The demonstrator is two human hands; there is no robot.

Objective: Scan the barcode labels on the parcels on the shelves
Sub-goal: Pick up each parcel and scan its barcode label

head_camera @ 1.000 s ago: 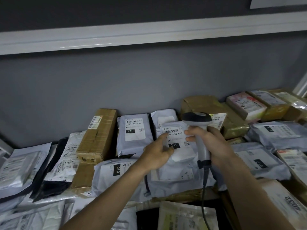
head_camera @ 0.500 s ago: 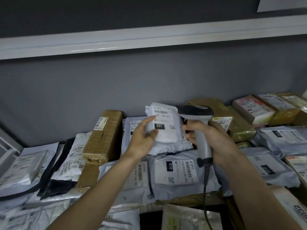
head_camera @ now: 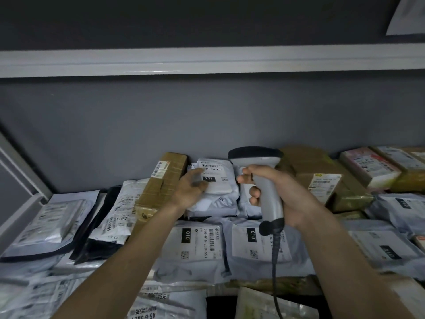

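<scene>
A white mailer parcel (head_camera: 217, 180) labelled 231 lies on the back row of the shelf, against the grey wall. My left hand (head_camera: 189, 189) touches its left edge, with finger and thumb lying over the front of the label. My right hand (head_camera: 276, 192) grips the handle of a grey barcode scanner (head_camera: 264, 180), just right of that parcel. The scanner's dark head points away from me toward the wall. Its coiled cable (head_camera: 274, 268) hangs down over two grey mailers marked 010 (head_camera: 195, 240) in the front row.
A tall brown carton (head_camera: 164, 180) stands left of the 231 parcel. Taped brown boxes (head_camera: 322, 178) and a pink-labelled box (head_camera: 368, 166) fill the right. Plastic mailers (head_camera: 46, 224) cover the left and front. A white shelf beam (head_camera: 207, 61) runs overhead.
The 231 parcel, held up in my left hand earlier, now lies on the back stack. My left hand has loosened onto its edge. The scanner has risen slightly and stayed in my right hand.
</scene>
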